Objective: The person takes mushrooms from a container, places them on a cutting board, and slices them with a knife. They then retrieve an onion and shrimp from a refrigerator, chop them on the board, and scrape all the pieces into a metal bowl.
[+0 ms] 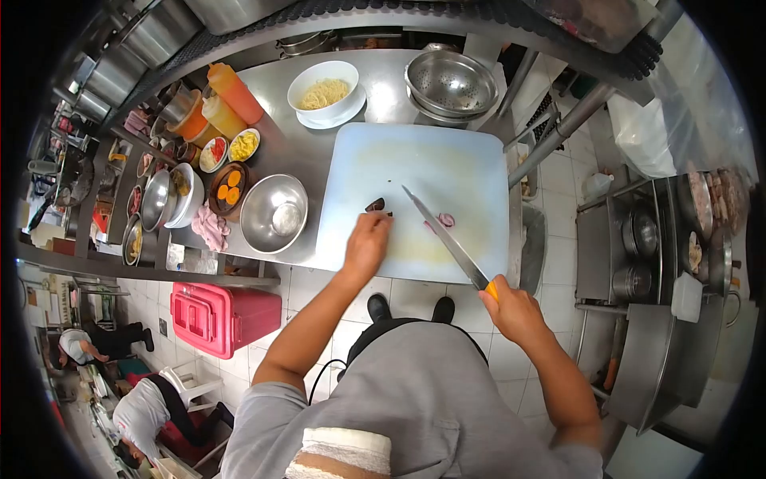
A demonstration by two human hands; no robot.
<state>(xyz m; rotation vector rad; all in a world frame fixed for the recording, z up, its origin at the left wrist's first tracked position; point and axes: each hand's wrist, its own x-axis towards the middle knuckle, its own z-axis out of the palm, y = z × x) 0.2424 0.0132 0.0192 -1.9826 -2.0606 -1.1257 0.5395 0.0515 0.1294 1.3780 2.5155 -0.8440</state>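
Observation:
My left hand [366, 242] rests on the white cutting board [423, 168], its fingertips touching small dark pieces [379, 207] at the board's left side. My right hand [512, 310] grips the orange handle of a long knife [441, 234]. The blade reaches up and left across the board, its tip close to the dark pieces. A small pink piece [445, 219] lies on the board just right of the blade.
On the steel counter stand an empty metal bowl [274, 213], a white bowl of noodles [324, 92], a metal colander [451, 82], orange squeeze bottles [234, 93] and small dishes of ingredients. A red cooler [219, 315] sits on the floor. Two people crouch at lower left.

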